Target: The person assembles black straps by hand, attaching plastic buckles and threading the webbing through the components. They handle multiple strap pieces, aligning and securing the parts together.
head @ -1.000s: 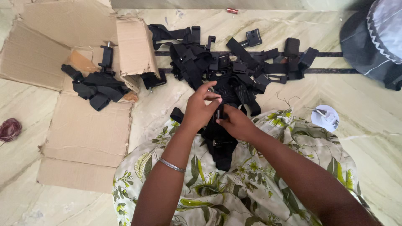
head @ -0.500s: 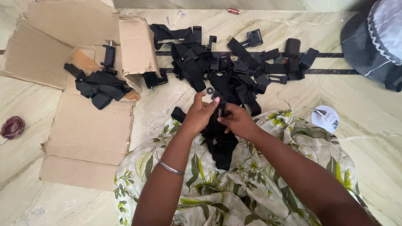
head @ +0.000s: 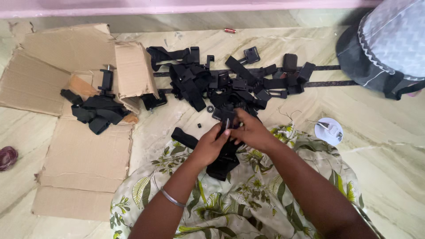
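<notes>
Both your hands meet over your lap. Your left hand (head: 211,145) is curled tight around a black strap mount (head: 225,156), thumb pressed near its top, and your right hand (head: 251,132) pinches the small piece at the mount's upper end, fingers closed on it. The mount hangs down between your hands onto the floral cloth (head: 230,194) across your knees, its lower part resting there. A thin bangle (head: 171,198) sits on your left wrist.

Just beyond your fingers lies the pile of black straps and clips (head: 230,82), spread across the marble floor (head: 380,132). To your left, flattened cardboard (head: 84,159) carries a smaller heap of black parts (head: 95,113). A white round lid (head: 328,131) sits near your right forearm, and a grey bag (head: 385,48) fills the far right corner.
</notes>
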